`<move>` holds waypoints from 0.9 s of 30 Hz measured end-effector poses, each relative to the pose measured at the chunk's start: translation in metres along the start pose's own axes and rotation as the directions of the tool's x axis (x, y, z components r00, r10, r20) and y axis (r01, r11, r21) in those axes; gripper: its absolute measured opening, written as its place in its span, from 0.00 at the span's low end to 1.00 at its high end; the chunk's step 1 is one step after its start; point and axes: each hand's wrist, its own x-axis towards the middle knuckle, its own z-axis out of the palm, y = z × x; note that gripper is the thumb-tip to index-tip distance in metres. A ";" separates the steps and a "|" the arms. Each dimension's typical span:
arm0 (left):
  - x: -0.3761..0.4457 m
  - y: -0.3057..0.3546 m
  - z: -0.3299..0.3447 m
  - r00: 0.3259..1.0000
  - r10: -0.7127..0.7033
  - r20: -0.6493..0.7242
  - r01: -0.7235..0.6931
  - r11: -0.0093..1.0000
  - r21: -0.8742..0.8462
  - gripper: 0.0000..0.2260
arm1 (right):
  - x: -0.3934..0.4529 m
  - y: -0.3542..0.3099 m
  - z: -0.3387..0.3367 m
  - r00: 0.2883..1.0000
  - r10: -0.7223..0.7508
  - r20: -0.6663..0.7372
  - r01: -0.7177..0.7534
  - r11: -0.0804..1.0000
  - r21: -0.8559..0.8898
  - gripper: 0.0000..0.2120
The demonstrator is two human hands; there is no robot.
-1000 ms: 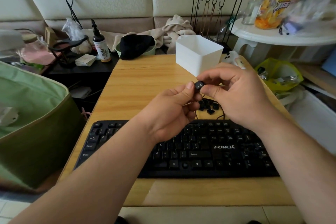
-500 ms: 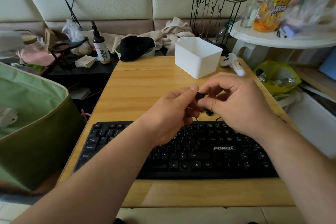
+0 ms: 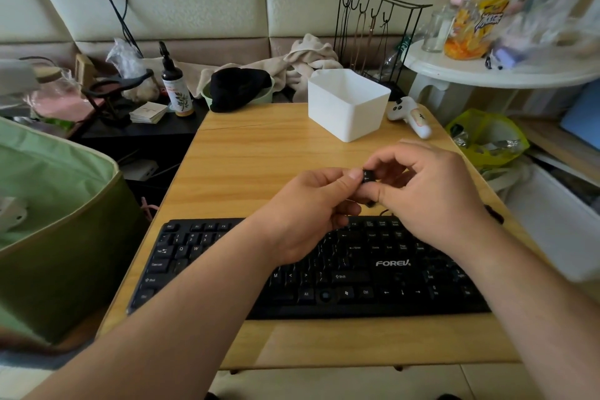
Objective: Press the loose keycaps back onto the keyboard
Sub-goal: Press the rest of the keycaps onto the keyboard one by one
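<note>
Item: one keycap (image 3: 368, 176), pinched between my left hand (image 3: 311, 211) and right hand (image 3: 431, 195), now lowered closer above the keyboard (image 3: 324, 269)'s top row; I judge seating comes next.

Soft, even daylight — edges bow from the wide lens, upper right corner smeared with blur.

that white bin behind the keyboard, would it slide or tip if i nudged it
The white bin looks like thin plastic, so probably light. It stands on the smooth wooden table, so it would likely slide. Its wide base makes tipping unlikely.
</note>
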 end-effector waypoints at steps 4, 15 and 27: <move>0.001 -0.002 0.000 1.000 0.006 -0.010 -0.005 0.998 0.057 0.11 | -0.006 0.004 -0.009 0.999 0.012 0.038 -0.012 1.000 0.012 0.12; 0.001 -0.008 0.009 0.998 0.004 0.070 -0.016 0.986 0.166 0.12 | -0.023 0.000 -0.035 0.996 -0.008 0.090 0.009 1.000 -0.012 0.15; -0.010 -0.027 0.037 0.987 0.076 0.142 -0.140 0.843 0.520 0.07 | -0.045 0.007 -0.069 0.971 0.040 0.236 0.012 0.977 -0.215 0.10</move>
